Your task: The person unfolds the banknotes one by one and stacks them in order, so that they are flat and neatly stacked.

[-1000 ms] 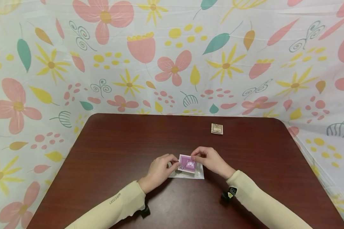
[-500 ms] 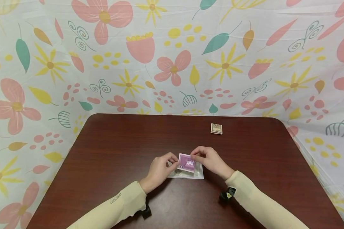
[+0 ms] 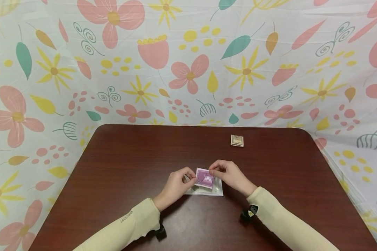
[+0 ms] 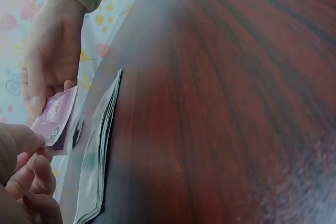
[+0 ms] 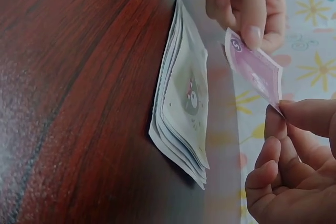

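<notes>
A small purple banknote-like paper (image 3: 203, 179), folded square with a white border and a printed 5, is held above the table between both hands. My left hand (image 3: 174, 182) pinches its left edge between thumb and index finger. The right hand (image 3: 231, 175) pinches the upper right corner the same way; in the right wrist view its other fingers (image 5: 262, 174) are loosely curled. Beneath the purple paper lies a flat stack of pale, greenish-white printed paper (image 5: 184, 98) in several layers, apart from it. The head view shows the stack partly covered by the purple paper and the left hand.
Farther back on the dark brown wooden table (image 3: 138, 150), to the right, sits a small folded brown-and-cream paper (image 3: 237, 141). A floral cloth (image 3: 188, 62) hangs behind the table's far edge. Both forearms wear cream sleeves, with black wrist devices (image 3: 247, 214) below.
Both hands keep their pinch on the purple paper, which has shifted very slightly. The pale stack and the far folded paper lie as before.
</notes>
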Available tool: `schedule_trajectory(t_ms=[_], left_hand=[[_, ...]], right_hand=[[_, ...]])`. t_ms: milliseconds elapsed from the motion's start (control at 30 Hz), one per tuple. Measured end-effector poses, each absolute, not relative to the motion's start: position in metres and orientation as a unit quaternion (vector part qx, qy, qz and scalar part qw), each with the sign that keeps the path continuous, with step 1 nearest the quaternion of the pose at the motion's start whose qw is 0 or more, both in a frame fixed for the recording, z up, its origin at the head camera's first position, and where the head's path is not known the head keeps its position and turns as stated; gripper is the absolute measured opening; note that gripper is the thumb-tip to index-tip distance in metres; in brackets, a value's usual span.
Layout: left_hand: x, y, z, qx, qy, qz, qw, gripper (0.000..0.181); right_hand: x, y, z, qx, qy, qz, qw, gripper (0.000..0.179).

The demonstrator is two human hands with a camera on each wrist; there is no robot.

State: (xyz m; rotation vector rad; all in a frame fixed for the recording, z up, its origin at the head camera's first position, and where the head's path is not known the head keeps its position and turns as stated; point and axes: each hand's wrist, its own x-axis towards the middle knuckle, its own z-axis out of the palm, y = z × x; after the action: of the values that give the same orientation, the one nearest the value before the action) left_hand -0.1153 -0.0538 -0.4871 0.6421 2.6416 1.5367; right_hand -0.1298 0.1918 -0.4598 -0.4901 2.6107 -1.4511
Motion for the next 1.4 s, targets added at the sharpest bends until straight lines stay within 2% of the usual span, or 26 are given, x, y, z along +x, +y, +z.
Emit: schedule_trajectory(t_ms=[700, 967, 1400], left_hand=[[-0.123, -0.06, -0.485, 0.122, 0.757, 0.637, 0.08, 0.005], [-0.122, -0.066, -0.483, 0.093, 0.724, 0.673, 0.118, 0.01], [-0.119, -0.077, -0.482, 0.111, 0.678, 0.702, 0.185, 0.014]], right_hand=[[-0.134, 0.192, -0.453, -0.202, 0.862, -0.462, 0.058, 0.019], [-0.133, 0.196, -0.452, -0.207, 0.858, -0.466, 0.062, 0.022], [-0.132, 0.199, -0.463, -0.246, 0.864, -0.433, 0.07, 0.03]])
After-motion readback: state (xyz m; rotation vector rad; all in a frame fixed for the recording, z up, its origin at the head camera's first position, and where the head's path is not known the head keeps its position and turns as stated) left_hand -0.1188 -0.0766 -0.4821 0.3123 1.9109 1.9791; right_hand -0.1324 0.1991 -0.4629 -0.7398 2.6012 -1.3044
